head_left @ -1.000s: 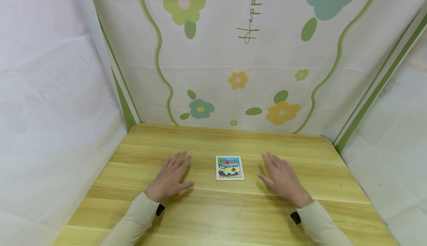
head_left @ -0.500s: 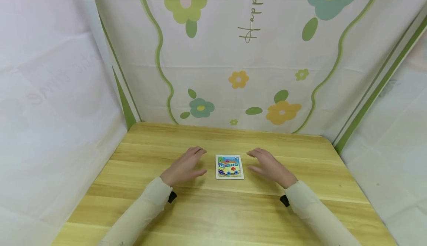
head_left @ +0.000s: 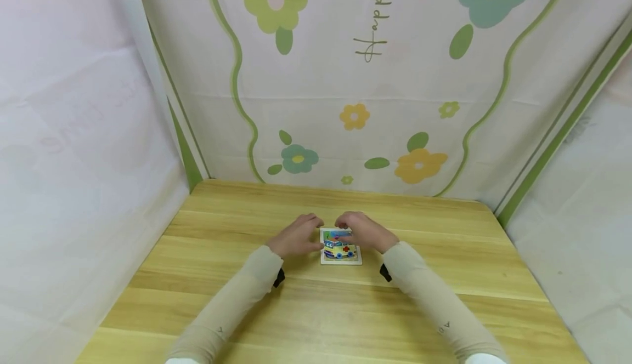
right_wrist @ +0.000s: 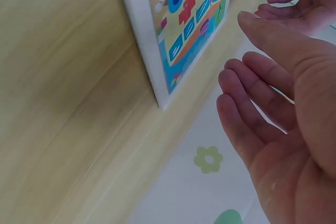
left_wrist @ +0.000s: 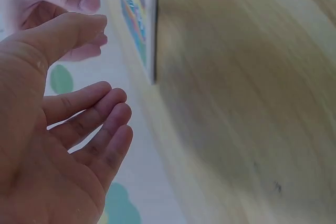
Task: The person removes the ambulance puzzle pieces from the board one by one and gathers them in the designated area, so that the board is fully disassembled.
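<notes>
A small white-framed picture board (head_left: 340, 255) with a cartoon ambulance lies flat on the wooden table. My left hand (head_left: 296, 238) hovers at its left edge, fingers loosely bent and thumb apart. From the other side my right hand (head_left: 367, 232) reaches over the board's upper right part, covering some of the picture. In the left wrist view, nothing sits between the left hand's fingers and thumb, and the board (left_wrist: 137, 14) stays apart from them. The right wrist view shows the right hand (right_wrist: 286, 177) likewise holding nothing, its fingers bent beside the board (right_wrist: 197, 19).
The wood-grain table (head_left: 316, 320) ends at a white cloth backdrop (head_left: 306, 79) printed with flowers and the word "Happy". White cloth hangs along the left side (head_left: 84, 177) and the right side (head_left: 582, 232). Black straps show at both wrists.
Both hands have moved inward from either side, from spread flat to loosely bent, and now come together over the board. The board has not moved on the table.
</notes>
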Motion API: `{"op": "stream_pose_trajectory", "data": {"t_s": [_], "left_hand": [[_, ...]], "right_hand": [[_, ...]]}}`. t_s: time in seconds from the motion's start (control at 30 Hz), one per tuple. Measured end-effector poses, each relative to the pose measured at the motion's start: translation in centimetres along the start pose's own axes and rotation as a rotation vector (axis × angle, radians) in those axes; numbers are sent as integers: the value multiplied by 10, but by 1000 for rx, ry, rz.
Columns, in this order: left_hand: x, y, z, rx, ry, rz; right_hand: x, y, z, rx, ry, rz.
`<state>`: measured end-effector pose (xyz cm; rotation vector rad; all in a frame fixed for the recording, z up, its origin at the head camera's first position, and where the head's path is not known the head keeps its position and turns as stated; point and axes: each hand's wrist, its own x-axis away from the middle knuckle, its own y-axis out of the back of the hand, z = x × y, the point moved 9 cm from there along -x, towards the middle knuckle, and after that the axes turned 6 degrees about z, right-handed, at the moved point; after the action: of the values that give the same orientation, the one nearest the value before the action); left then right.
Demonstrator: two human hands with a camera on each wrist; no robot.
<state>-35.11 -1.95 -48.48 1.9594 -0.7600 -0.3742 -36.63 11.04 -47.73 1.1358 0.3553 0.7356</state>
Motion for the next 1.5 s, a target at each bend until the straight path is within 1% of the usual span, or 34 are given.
{"op": "stream_pose_trajectory", "data": {"t_s": [0.17, 0.3, 0.47, 0.6, 0.77, 1.03, 1.23, 1.4, 1.5], "left_hand": [[-8, -6, 5, 17, 35, 31], [-15, -8, 9, 26, 52, 30], [-27, -12, 11, 47, 37, 33], [-32, -18, 13, 62, 23, 46], [-33, -20, 16, 53, 10, 37], [-32, -20, 19, 48, -1, 24], [-31, -17, 18, 68, -12, -2], [-30, -16, 16, 111, 3, -12], [-31, -17, 17, 119, 19, -7]], "right_hand": [[-14, -7, -1, -39, -36, 37], [-20, -10, -5, -74, -80, 68], [-23, -9, -8, -102, -122, 80], [-25, -9, -8, -108, -112, 87], [-29, -13, -8, -114, -96, 98], [-37, -13, -9, -103, -124, 115], [-41, -14, -4, -130, -137, 145], [-40, -12, -6, -157, -154, 152], [-40, -12, -9, -133, -164, 149]]}}
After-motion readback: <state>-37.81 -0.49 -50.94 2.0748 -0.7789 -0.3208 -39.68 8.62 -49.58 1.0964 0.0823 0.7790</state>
